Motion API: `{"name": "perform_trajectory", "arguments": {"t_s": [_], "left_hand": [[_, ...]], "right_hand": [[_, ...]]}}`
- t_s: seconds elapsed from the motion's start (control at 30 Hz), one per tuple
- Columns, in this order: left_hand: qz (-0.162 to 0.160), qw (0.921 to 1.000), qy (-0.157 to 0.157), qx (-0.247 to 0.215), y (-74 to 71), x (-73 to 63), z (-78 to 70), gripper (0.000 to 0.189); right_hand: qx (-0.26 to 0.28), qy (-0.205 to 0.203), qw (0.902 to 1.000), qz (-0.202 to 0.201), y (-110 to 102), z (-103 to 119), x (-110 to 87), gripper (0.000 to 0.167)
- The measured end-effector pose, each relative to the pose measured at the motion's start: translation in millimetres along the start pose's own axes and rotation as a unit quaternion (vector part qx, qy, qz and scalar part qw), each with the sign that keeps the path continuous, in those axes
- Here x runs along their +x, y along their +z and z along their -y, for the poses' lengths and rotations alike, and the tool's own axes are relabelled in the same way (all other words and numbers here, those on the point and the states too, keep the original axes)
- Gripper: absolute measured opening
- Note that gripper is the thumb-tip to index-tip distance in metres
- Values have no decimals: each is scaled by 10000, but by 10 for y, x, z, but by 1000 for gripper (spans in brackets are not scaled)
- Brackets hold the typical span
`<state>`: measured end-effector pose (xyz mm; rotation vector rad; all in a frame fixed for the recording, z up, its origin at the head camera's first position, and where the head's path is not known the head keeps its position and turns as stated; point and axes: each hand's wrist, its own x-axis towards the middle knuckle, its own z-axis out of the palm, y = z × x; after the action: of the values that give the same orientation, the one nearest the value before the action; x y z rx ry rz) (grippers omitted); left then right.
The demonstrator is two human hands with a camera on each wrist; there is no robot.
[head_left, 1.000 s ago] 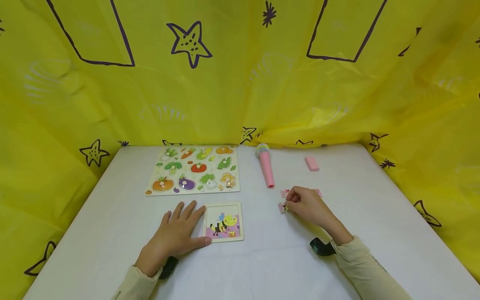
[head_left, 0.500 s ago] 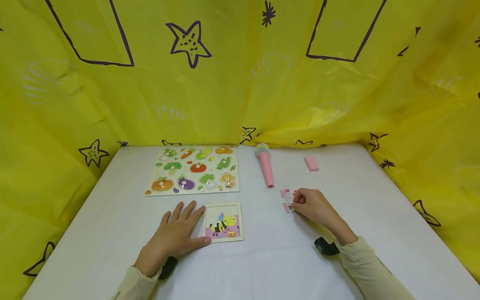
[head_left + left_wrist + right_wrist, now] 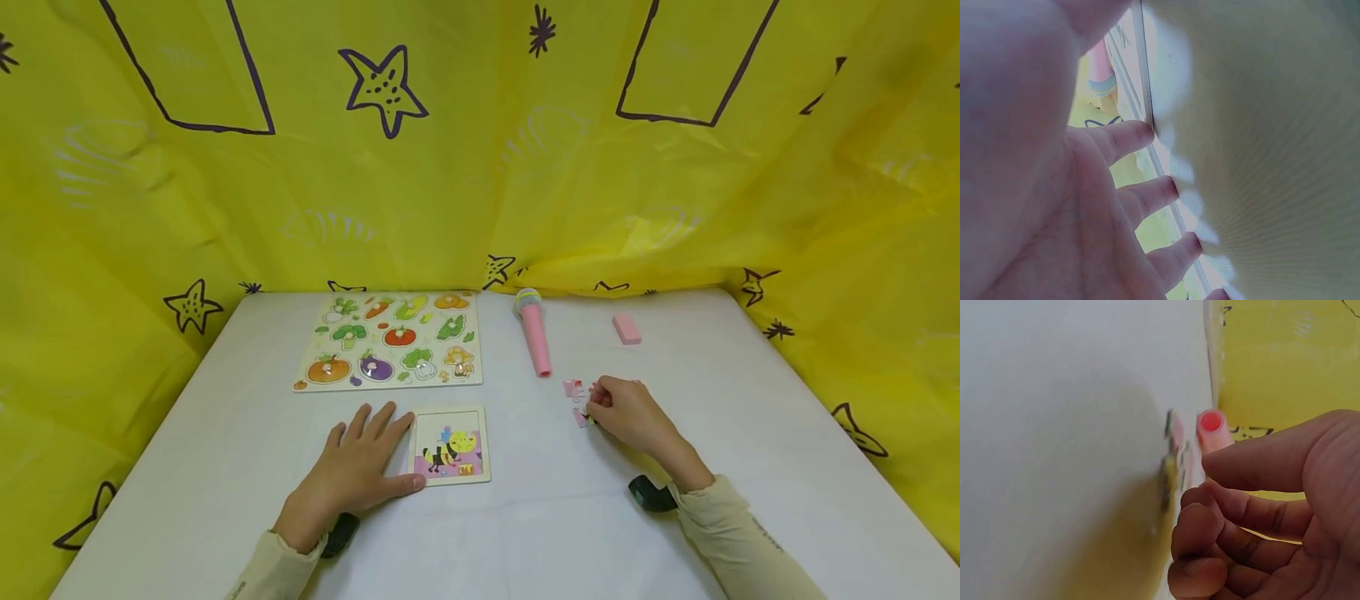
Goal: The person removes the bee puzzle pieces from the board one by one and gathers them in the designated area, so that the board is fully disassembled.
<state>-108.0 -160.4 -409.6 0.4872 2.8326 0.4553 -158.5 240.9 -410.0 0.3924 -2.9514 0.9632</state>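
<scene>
My left hand [image 3: 360,467] lies spread on the table, its index finger and thumb touching the left side of a small wooden puzzle tray [image 3: 487,446]. A partly filled bee picture [image 3: 450,450] shows in that tray. My right hand [image 3: 633,417] is over the loose pieces at right, thumb and curled fingers pinching at the right end of a pink and yellow puzzle piece [image 3: 581,417]. Just behind it lies another pink puzzle piece [image 3: 573,389], and one more is partly hidden by the fingers. In the right wrist view the blurred piece [image 3: 1169,475] shows close by the curled fingers [image 3: 1194,525].
A vegetable peg board [image 3: 390,342] stands flat at the back left. Right of it lie a pink toy microphone [image 3: 535,337] and a pink block [image 3: 627,328]. The white table [image 3: 525,533] meets a yellow patterned cloth [image 3: 450,183] at the back and sides.
My right hand and the pink and yellow piece have shifted a little to the right, uncovering more of the piece behind. The left hand has stayed at the tray.
</scene>
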Motion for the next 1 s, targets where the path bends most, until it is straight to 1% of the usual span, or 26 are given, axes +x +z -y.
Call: {"name": "perform_trajectory", "arguments": {"t_s": [0.17, 0.37, 0.5, 0.7, 0.77, 0.87, 0.93, 1.0], "left_hand": [[19, 10000, 2, -42, -13, -16, -1, 95], [16, 9999, 25, -125, -6, -22, -1, 94], [29, 9999, 2, -106, 8, -26, -2, 94], [68, 10000, -15, -67, 34, -29, 6, 95], [11, 10000, 10, -42, 30, -21, 8, 94], [-33, 10000, 49, -27, 18, -17, 8, 93], [-41, 10000, 65, -52, 8, -18, 8, 93], [-36, 9999, 82, -81, -2, -22, 6, 93]], "right_hand": [[242, -180, 9995, 69, 77, 183, 68, 6], [433, -758, 9959, 256, 260, 479, 176, 6], [614, -1108, 9904, 547, 416, 702, 227, 6], [754, -1621, 9787, 1014, 623, 986, 271, 3], [696, -1784, 9756, 1069, 673, 1069, 285, 4], [433, -1916, 9730, 1212, 738, 1189, 297, 11], [205, -1876, 9723, 1381, 779, 1253, 303, 19], [-7, -1721, 9722, 1590, 813, 1308, 304, 27]]}}
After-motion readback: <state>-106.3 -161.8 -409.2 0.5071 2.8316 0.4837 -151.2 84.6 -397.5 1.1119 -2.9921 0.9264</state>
